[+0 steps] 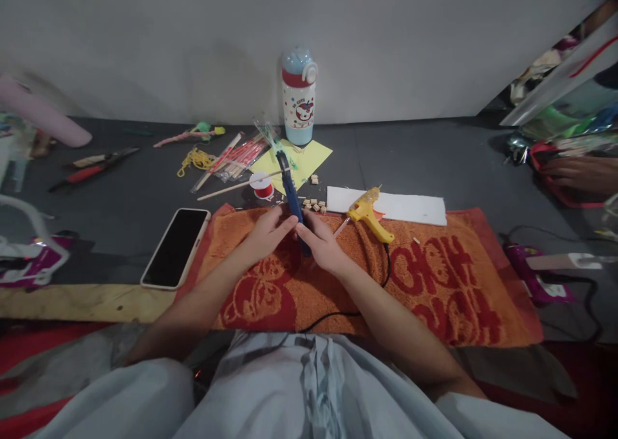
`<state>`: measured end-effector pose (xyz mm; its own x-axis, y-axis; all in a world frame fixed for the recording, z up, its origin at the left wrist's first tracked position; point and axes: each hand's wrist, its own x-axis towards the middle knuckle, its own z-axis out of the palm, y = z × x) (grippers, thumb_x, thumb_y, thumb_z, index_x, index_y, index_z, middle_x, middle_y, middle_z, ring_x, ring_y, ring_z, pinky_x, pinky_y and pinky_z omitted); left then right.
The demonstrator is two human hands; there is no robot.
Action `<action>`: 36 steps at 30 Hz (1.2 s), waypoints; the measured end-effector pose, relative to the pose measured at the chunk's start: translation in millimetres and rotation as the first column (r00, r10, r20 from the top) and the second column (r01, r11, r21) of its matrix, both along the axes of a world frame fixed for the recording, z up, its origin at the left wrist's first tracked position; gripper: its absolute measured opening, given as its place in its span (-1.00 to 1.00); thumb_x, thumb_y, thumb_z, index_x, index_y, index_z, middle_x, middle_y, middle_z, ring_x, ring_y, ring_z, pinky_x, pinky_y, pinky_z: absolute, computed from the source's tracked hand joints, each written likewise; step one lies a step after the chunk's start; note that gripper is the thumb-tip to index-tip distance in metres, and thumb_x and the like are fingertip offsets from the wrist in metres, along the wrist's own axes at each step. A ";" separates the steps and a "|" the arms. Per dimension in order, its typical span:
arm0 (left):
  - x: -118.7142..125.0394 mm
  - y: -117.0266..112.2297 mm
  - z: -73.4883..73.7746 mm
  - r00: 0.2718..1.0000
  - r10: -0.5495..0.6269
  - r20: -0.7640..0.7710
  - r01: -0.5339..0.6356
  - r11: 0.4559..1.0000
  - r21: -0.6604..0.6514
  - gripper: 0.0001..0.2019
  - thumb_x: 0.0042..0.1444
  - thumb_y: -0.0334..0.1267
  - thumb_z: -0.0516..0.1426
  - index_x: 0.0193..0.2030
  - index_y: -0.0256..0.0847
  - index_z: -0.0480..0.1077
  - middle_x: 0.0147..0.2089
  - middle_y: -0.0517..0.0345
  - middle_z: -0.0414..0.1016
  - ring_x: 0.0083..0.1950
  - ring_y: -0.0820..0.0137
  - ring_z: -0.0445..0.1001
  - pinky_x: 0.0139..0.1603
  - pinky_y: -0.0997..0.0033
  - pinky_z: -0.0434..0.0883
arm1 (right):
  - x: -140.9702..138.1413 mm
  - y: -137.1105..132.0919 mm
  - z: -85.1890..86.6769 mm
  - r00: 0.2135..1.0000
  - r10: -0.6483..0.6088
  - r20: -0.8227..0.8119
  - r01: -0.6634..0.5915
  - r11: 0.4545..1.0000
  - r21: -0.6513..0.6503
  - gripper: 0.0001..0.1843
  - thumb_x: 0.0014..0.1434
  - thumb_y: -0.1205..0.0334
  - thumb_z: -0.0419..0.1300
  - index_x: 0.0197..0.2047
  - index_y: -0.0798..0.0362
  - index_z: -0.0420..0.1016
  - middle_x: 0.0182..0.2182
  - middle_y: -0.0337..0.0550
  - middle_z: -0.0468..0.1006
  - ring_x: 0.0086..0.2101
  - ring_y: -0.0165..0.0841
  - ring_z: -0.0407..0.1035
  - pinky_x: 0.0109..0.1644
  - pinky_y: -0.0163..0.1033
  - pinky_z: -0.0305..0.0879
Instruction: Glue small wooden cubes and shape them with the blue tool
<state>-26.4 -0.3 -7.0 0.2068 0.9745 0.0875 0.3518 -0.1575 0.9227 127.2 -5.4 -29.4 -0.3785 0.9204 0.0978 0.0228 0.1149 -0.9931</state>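
Note:
My right hand is closed round the lower handle of a dark blue tool that points away from me over the orange towel. My left hand rests beside it, fingertips pinched together against the tool's handle near my right thumb. What sits between the fingertips is too small to make out. Several small wooden blocks lie just beyond the tool. A yellow glue gun lies to the right of my right hand, its black cord running toward me.
A black phone lies left of the towel. A red thread spool, sticks, yellow paper and a water bottle sit beyond. White strip at right; pliers far left. Another person's hand is at the right edge.

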 end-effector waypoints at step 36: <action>4.2 -1.6 7.9 0.991 0.128 -0.043 -0.131 0.987 -0.093 -0.60 0.04 0.08 0.16 -0.26 -0.28 0.43 -0.29 0.06 0.54 -0.29 0.34 0.48 -0.20 0.32 0.42 | -10.6 -0.8 -16.0 0.994 -0.074 -0.079 0.069 0.996 -0.065 -0.46 0.19 -0.18 0.05 0.02 0.08 0.37 -0.23 -0.10 0.50 -0.23 -0.29 0.38 -0.08 -0.15 0.35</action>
<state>-22.2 -1.9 0.9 0.0796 0.9967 -0.0123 0.3979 -0.0205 0.9172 116.7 -6.3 -45.3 -0.3050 0.9500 0.0669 -0.0519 0.0536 -0.9972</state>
